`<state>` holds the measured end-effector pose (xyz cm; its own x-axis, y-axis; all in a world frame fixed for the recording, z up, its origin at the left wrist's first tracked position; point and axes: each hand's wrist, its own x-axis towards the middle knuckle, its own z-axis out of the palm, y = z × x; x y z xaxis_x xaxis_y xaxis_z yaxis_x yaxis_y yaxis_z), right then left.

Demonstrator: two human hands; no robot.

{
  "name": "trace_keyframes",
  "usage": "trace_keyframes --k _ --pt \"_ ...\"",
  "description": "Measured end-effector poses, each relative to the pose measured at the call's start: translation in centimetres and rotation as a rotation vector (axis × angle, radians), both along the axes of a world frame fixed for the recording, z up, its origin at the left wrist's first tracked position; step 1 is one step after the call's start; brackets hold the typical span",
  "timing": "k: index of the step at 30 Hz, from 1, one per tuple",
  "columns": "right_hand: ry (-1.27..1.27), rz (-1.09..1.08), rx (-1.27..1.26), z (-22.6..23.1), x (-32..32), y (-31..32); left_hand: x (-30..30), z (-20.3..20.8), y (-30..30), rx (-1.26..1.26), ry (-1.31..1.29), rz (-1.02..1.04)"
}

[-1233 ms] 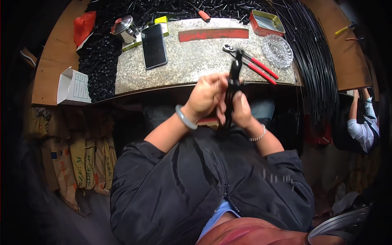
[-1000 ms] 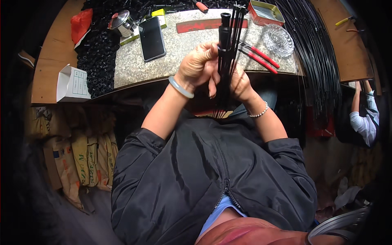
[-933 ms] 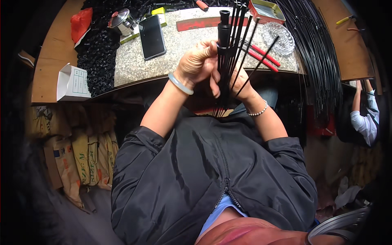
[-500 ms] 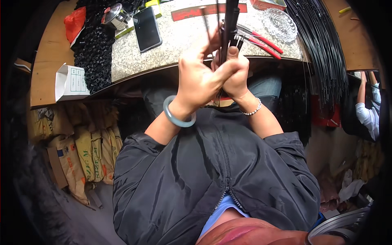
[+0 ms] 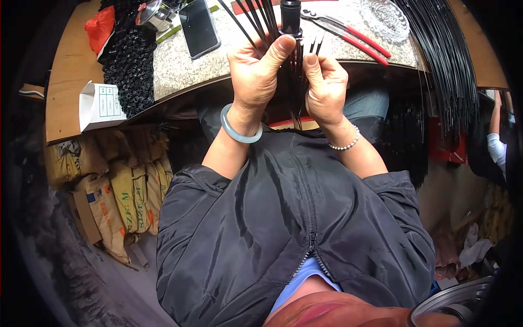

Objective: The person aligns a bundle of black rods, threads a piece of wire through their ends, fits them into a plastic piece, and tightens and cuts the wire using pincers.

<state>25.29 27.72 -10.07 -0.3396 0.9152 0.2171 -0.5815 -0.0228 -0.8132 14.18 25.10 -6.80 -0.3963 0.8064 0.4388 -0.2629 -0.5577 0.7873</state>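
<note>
Near the front edge of the worktop, my left hand (image 5: 253,79) is closed on a bundle of thin black rods (image 5: 260,20) that look like umbrella ribs. They fan up and away beyond the fingers. A black cylinder with a flared collar (image 5: 291,19) stands upright just above the left thumb. Below it, more dark rods hang down between the hands. On the right, my right hand (image 5: 327,90) pinches a few slender rods, whose pale-tipped ends (image 5: 315,44) stick up past the thumb. Whether these join the cylinder is hidden.
Red-handled pliers (image 5: 354,41) lie beyond my right hand, near a clear glass dish (image 5: 384,20). Long black rods (image 5: 444,65) drape over the right edge. A phone (image 5: 199,30), small black parts (image 5: 129,71) and a white box (image 5: 102,106) are on the left.
My hands have moved apart; they overlapped before. The rods now fan out to the left, and the black cylinder shows more clearly. The whole view has shifted slightly.
</note>
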Motion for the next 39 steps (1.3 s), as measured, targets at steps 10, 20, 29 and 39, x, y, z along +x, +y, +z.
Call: trace_keyframes --k 10,20,29,39 --pt "0.014 0.159 0.015 0.6 -0.1 0.7 0.2 0.1 -0.1 -0.056 -0.043 0.074" --pt "0.035 0.117 -0.022 1.3 -0.5 0.3 0.0 -0.5 -0.1 -0.071 -0.046 0.052" --pt "0.023 0.192 -0.056 0.5 -0.7 1.3 0.5 -0.7 0.2 -0.05 -0.066 0.084" --pt "0.047 0.205 -0.096 1.0 -1.2 1.0 0.3 -1.4 0.1 -0.03 -0.074 0.155"
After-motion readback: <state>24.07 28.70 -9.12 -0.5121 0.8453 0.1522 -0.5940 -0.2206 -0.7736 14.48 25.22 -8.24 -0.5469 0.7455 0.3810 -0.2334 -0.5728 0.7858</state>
